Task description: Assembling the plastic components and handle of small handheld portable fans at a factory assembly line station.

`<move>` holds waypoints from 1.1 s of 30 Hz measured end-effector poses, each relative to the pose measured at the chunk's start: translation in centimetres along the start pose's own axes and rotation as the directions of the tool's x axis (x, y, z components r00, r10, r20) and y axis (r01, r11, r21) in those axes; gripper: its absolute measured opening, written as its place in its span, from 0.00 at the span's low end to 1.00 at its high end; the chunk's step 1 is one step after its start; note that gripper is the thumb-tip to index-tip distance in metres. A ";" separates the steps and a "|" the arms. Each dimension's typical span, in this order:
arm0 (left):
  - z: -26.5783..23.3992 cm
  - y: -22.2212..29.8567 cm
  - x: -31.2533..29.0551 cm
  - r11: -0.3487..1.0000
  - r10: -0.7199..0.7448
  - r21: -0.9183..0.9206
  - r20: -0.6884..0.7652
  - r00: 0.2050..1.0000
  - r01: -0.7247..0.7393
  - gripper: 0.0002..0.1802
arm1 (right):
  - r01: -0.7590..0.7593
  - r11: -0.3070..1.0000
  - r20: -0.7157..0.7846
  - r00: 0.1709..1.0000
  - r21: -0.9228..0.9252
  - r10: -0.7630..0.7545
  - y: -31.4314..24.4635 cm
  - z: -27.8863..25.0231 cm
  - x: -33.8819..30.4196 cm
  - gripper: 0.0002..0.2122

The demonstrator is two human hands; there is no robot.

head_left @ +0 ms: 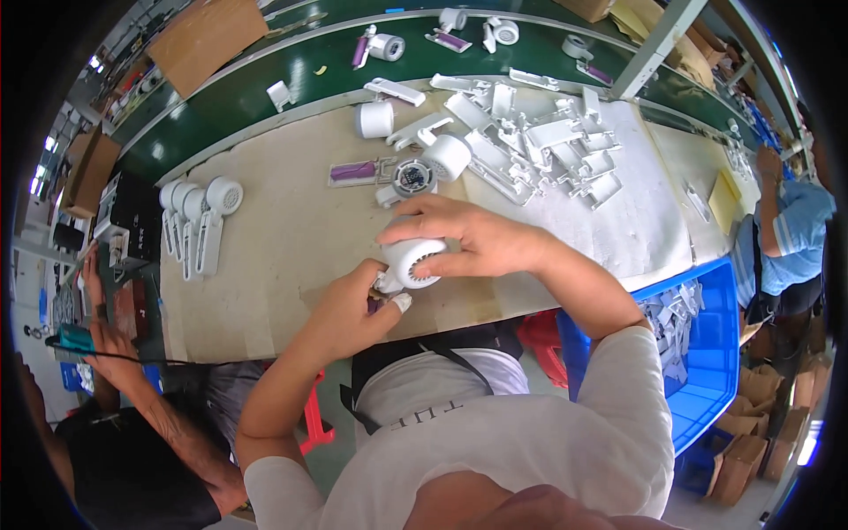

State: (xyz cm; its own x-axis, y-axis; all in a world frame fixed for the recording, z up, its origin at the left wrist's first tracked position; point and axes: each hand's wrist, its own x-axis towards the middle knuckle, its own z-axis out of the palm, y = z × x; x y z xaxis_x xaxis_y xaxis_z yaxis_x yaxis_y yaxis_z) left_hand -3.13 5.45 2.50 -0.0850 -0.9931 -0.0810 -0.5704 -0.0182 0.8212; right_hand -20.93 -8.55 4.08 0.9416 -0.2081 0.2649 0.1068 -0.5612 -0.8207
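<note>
My right hand (473, 237) curls over a white round-headed device (412, 258) with a slotted grille, its fingers on top and its thumb at the grille. Below it, my left hand (349, 309) grips the handle end, where a bit of purple shows between the fingers; one fingertip has a white cover. Just beyond my hands lies an open round housing (413, 177) with dark inner parts, beside a white drum-shaped head (448, 156). A handle piece with a purple cylinder (355, 173) lies left of them. Another white head (374, 119) stands farther back.
White handle shells (539, 141) lie heaped at the right. Several assembled devices (208, 216) stand in a row at the left. Part-built units (385, 47) sit on the green conveyor (327, 64). A blue bin (715, 353) with grey pieces is at my right. Co-workers are on both sides.
</note>
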 end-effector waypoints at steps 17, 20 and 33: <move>-0.7 -3.3 3.6 0.419 -0.091 -0.885 -0.264 0.960 -0.204 0.20 | -0.466 0.317 -0.412 0.883 -0.826 0.225 8.6 -15.7 -8.8 0.21; -1.5 -4.4 3.0 0.466 -0.084 -0.879 -0.159 0.984 -0.103 0.20 | -0.515 0.204 -0.486 0.856 -0.833 0.176 5.6 -13.0 -8.0 0.28; -1.4 -4.9 2.0 0.472 -0.219 -0.851 -0.365 0.905 -0.229 0.15 | -0.221 0.416 -0.322 0.927 -0.882 -0.190 2.9 -8.4 -6.2 0.18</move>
State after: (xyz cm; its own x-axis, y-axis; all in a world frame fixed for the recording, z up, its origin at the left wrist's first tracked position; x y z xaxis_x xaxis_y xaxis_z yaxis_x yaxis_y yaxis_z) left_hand 0.66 3.38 -0.89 0.3468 -0.9368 -0.0471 0.4453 0.1203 0.8873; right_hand -29.18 -15.61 4.30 0.7499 -0.3445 0.5648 -0.4456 -0.8940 0.0463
